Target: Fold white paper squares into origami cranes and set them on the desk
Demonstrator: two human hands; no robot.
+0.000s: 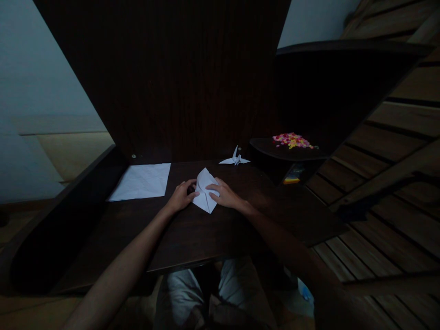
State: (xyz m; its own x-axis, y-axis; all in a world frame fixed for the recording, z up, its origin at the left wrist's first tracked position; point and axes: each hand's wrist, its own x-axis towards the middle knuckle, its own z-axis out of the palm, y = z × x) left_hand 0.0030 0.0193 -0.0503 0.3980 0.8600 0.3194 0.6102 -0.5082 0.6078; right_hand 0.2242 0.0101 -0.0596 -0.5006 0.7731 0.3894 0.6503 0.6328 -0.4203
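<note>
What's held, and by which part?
Folded white paper: left hand at its left edge, right hand at its right side, reaching over the face.

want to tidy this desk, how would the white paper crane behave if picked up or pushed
The paper crane is probably light, being folded paper. Its slim upright point would likely bend if pinched. Pushed, it should slide rather than roll, given its spread wings.

no legible text, labels, numbers or signs
</note>
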